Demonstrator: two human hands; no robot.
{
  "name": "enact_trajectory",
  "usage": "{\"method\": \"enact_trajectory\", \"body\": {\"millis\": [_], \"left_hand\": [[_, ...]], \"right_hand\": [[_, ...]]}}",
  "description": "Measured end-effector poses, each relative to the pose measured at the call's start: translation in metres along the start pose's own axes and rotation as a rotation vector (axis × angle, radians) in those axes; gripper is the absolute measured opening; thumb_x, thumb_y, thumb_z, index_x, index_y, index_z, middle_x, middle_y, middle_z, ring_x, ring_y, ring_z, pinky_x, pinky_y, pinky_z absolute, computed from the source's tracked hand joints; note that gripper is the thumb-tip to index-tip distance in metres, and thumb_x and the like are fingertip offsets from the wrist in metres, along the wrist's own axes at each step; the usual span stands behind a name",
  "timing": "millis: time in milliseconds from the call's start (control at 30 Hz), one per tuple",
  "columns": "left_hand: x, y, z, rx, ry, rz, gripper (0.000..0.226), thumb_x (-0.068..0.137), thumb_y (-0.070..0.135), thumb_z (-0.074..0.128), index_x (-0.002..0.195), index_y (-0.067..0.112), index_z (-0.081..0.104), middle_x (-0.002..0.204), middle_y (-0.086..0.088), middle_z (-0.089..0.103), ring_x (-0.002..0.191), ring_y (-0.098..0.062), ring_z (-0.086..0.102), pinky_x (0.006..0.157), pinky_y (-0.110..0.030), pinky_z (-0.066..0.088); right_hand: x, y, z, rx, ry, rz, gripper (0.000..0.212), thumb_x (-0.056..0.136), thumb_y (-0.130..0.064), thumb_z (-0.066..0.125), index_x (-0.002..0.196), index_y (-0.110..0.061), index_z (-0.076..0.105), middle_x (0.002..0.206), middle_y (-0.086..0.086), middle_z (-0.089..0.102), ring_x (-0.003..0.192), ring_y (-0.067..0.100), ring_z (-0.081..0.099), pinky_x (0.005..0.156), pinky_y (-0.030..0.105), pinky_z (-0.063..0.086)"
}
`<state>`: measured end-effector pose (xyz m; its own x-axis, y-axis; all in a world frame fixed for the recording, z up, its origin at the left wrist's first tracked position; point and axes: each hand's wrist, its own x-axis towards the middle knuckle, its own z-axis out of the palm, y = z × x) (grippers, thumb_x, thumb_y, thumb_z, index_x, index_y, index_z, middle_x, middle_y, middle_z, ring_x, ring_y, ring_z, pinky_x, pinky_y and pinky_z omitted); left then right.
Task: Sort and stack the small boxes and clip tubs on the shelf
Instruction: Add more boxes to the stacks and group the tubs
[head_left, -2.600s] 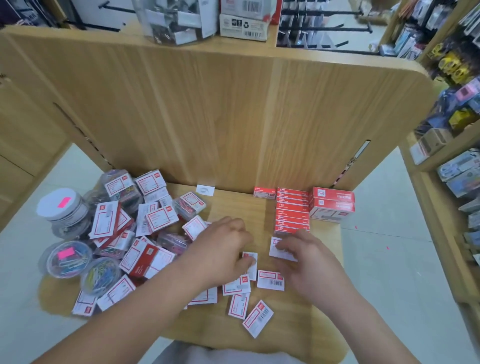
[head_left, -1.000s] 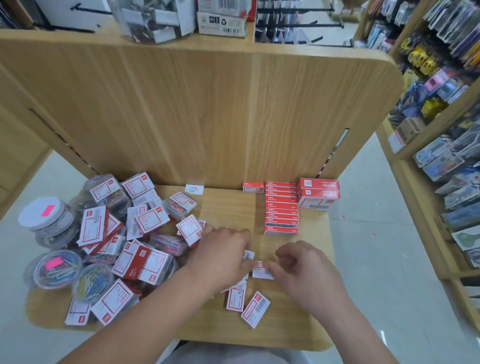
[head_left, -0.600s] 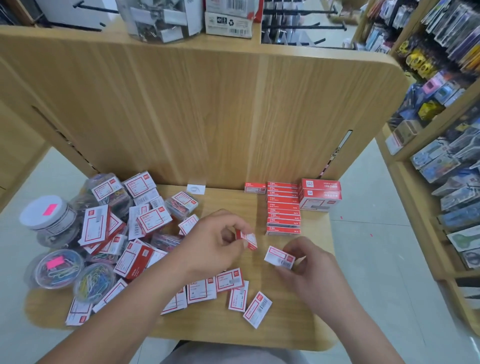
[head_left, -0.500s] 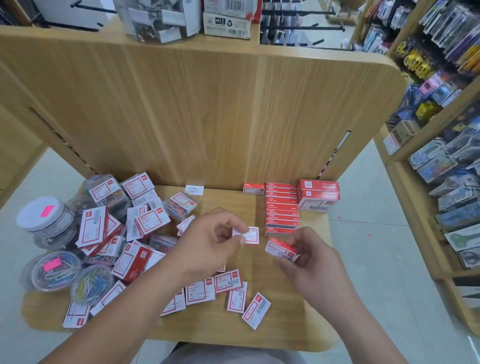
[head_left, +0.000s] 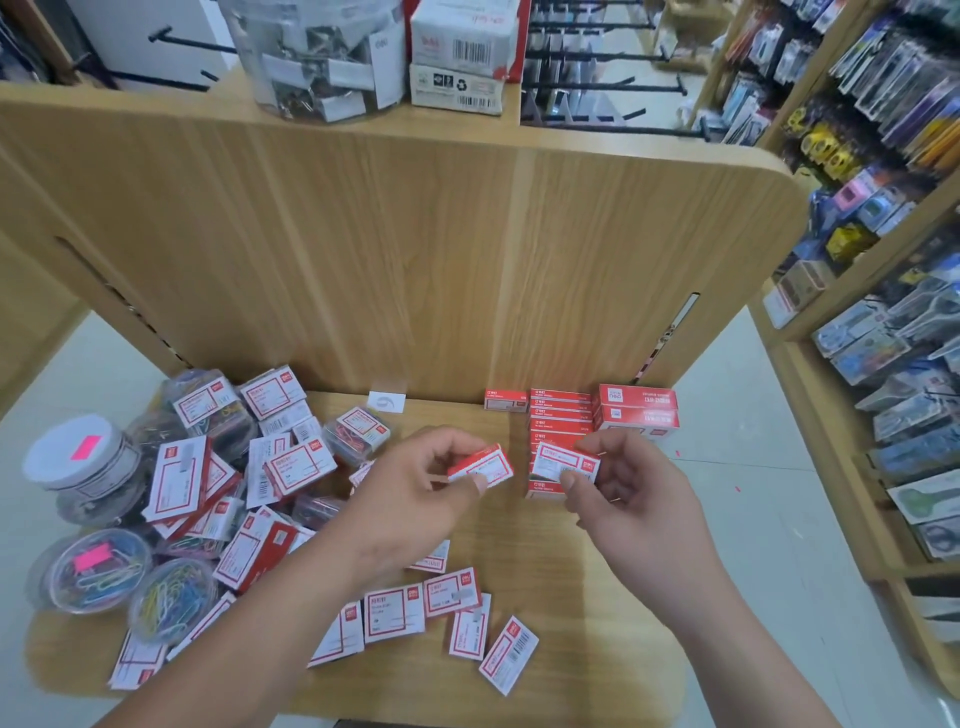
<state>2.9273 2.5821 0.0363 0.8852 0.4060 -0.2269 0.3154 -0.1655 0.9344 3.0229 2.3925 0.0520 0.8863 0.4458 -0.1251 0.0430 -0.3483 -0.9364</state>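
My left hand (head_left: 415, 499) pinches a small red-and-white box (head_left: 485, 465) above the middle of the wooden shelf (head_left: 597, 597). My right hand (head_left: 623, 493) pinches a second small box (head_left: 563, 462) just in front of a row of red boxes (head_left: 558, 421) standing on edge at the back right. Several loose small boxes (head_left: 447, 597) lie flat near the front edge. A pile of boxes and clear clip tubs (head_left: 260, 467) covers the shelf's left half.
Two larger red boxes (head_left: 636, 410) are stacked right of the row. Round tubs of coloured clips (head_left: 91, 569) and a white-lidded tub (head_left: 78, 457) sit at the far left. The wooden back panel (head_left: 415, 234) rises behind. Stocked shelving (head_left: 883, 260) stands to the right.
Both hands lifted off the shelf, each with one small box, and carried them up and back toward the row of red boxes. The left hand's box has turned label-up.
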Motion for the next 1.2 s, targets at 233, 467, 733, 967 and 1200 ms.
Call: {"method": "enact_trajectory", "body": {"millis": [233,467,733,967,1200], "left_hand": [[0.039,-0.006,0.0,0.141,0.126,0.007,0.025,0.084,0.009,0.075,0.092,0.032,0.066,0.08,0.0,0.07,0.063,-0.009,0.059,0.068,-0.031,0.053],[0.088,-0.035,0.019,0.255,0.192,0.04,0.01,0.085,0.025,0.077,0.084,0.025,0.067,0.073,0.006,0.072,0.069,-0.02,0.068,0.069,-0.044,0.057],[0.092,-0.039,0.012,0.257,0.2,0.065,0.008,0.087,0.027,0.079,0.081,0.027,0.074,0.061,0.01,0.066,0.056,-0.011,0.058,0.059,-0.031,0.048],[0.088,-0.027,0.007,0.881,0.142,0.059,0.03,0.099,0.042,0.055,0.085,0.018,0.066,0.089,-0.008,0.067,0.09,-0.033,0.064,0.063,-0.034,0.042],[0.087,-0.031,0.013,0.963,0.186,0.121,0.036,0.098,0.054,0.053,0.099,0.023,0.071,0.098,-0.005,0.067,0.097,-0.03,0.065,0.068,-0.036,0.046]], "right_hand": [[0.026,-0.005,-0.009,-0.016,0.031,0.0,0.015,0.088,-0.01,0.074,0.093,-0.021,0.065,0.076,0.001,0.072,0.058,0.007,0.057,0.055,0.018,0.047],[0.046,-0.004,-0.008,0.019,0.009,0.016,0.014,0.089,-0.009,0.074,0.094,-0.019,0.065,0.081,0.003,0.074,0.073,0.025,0.07,0.067,0.042,0.058],[0.042,0.002,-0.01,0.043,0.014,0.033,0.016,0.088,-0.008,0.076,0.093,-0.02,0.066,0.081,0.009,0.073,0.067,0.023,0.064,0.067,0.046,0.056],[0.041,0.003,-0.007,0.0,-0.002,-0.026,0.016,0.089,-0.009,0.075,0.095,-0.022,0.066,0.078,0.002,0.072,0.065,0.017,0.065,0.06,0.03,0.054],[0.037,0.009,-0.01,0.045,0.017,-0.012,0.017,0.088,-0.014,0.077,0.092,-0.027,0.067,0.084,0.015,0.072,0.08,0.038,0.068,0.073,0.052,0.058]]}}
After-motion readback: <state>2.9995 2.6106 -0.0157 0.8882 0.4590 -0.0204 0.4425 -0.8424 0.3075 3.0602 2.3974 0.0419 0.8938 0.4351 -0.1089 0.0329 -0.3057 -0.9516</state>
